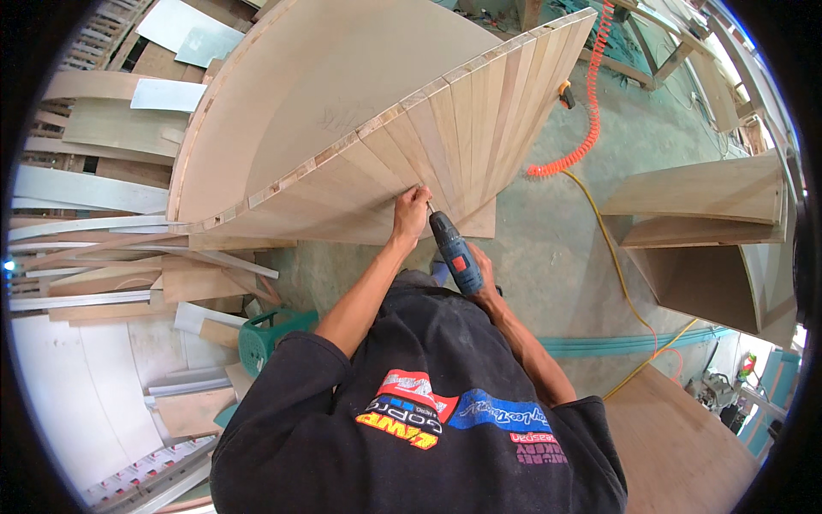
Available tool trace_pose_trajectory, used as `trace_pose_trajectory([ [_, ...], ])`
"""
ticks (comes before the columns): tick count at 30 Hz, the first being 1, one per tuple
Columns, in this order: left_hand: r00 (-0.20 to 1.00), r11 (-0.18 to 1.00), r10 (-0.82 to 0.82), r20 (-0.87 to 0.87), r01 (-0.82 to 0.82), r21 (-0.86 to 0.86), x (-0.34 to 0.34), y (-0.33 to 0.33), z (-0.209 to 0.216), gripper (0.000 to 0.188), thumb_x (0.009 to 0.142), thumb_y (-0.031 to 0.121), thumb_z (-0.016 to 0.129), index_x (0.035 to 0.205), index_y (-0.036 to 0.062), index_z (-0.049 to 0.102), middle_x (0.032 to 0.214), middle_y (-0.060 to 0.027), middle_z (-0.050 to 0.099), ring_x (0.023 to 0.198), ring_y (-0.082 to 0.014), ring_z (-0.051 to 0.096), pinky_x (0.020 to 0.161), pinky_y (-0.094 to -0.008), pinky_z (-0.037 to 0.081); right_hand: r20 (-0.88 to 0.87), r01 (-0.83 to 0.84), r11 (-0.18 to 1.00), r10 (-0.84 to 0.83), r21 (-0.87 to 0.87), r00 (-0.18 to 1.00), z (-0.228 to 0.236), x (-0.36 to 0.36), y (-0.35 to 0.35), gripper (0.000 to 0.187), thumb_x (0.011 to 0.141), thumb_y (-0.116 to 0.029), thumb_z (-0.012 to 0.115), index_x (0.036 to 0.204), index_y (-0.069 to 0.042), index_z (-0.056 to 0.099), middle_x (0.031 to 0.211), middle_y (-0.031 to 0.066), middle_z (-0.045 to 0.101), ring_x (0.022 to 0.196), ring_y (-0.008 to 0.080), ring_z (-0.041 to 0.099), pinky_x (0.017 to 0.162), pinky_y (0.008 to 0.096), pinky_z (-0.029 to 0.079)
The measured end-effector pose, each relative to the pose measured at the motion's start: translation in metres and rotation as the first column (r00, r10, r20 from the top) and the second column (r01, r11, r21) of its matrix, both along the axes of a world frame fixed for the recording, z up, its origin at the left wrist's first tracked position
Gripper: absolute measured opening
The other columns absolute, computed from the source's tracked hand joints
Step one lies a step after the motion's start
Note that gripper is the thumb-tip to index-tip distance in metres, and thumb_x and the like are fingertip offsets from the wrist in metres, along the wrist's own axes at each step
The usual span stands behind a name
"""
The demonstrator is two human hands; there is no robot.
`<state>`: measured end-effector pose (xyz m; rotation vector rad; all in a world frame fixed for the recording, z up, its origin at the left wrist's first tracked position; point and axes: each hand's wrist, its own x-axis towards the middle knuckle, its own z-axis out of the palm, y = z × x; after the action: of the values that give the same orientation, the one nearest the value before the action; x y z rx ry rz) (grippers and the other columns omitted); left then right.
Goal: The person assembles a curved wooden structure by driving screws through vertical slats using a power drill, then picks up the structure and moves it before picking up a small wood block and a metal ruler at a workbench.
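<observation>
My right hand point(484, 272) is wrapped round the grip of a dark blue cordless drill point(457, 254) with a red patch on its side. The drill's nose points up and left, toward the slatted face of a curved wooden panel point(445, 141). My left hand point(413, 210) is closed in a pinch right beside the drill's tip, against the slats. What sits between its fingertips is too small to make out. The panel forms the near wall of a large curved wooden piece, with a broad smooth board point(325, 86) behind its top edge.
An orange coiled air hose point(592, 111) hangs at the right, and a yellow hose point(606, 231) crosses the floor. Curved wooden boxes point(698, 201) stand further right. Stacked boards and strips point(94, 188) fill the left. A green machine point(265, 341) sits by my left elbow.
</observation>
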<state>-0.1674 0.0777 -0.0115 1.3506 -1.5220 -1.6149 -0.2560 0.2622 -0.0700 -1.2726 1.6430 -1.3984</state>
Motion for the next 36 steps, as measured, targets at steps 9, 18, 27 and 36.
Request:
trace_pose_trajectory([
  [9, 0.990, 0.986, 0.034, -0.136, -0.011, 0.167, 0.001, 0.004, 0.008, 0.025, 0.096, 0.025, 0.055, 0.076, 0.0105, 0.057, 0.062, 0.0082, 0.040, 0.051, -0.0023, 0.032, 0.045, -0.0199, 0.026, 0.010, 0.025, 1.000, -0.025, -0.010, 1.000, 0.008, 0.001, 0.002, 0.058, 0.062, -0.023, 0.077, 0.113, -0.002, 0.058, 0.105, 0.0174, 0.062, 0.098, 0.0378, 0.058, 0.087, 0.0428, 0.045],
  [18, 0.989, 0.990, 0.023, -0.146, -0.002, 0.143, 0.003, 0.002, 0.005, 0.024, 0.096, 0.026, 0.055, 0.077, 0.0109, 0.059, 0.060, 0.0092, 0.039, 0.052, -0.0015, 0.033, 0.046, -0.0200, 0.027, -0.063, 0.019, 0.999, -0.021, -0.027, 0.998, -0.003, 0.001, -0.005, 0.027, 0.077, -0.012, 0.066, 0.103, -0.003, 0.063, 0.094, 0.0123, 0.066, 0.086, 0.0271, 0.064, 0.078, 0.0362, 0.048],
  [27, 0.991, 0.991, -0.008, -0.134, 0.025, 0.128, 0.005, -0.002, 0.010, 0.025, 0.094, 0.028, 0.057, 0.077, 0.0104, 0.062, 0.061, 0.0109, 0.037, 0.054, -0.0008, 0.032, 0.048, -0.0201, 0.024, -0.103, 0.027, 1.000, -0.028, -0.013, 0.994, -0.002, 0.000, -0.009, 0.021, 0.077, -0.014, 0.064, 0.094, -0.004, 0.059, 0.083, 0.0110, 0.058, 0.079, 0.0311, 0.056, 0.074, 0.0402, 0.042],
  [36, 0.987, 0.987, 0.037, -0.154, -0.012, 0.160, 0.002, -0.002, 0.011, 0.024, 0.094, 0.026, 0.057, 0.077, 0.0093, 0.062, 0.060, 0.0118, 0.037, 0.053, -0.0003, 0.031, 0.047, -0.0199, 0.023, -0.116, 0.037, 0.994, -0.048, -0.100, 0.992, -0.017, 0.001, -0.014, 0.036, 0.070, -0.028, 0.074, 0.093, -0.006, 0.058, 0.081, 0.0096, 0.053, 0.080, 0.0302, 0.054, 0.077, 0.0390, 0.037],
])
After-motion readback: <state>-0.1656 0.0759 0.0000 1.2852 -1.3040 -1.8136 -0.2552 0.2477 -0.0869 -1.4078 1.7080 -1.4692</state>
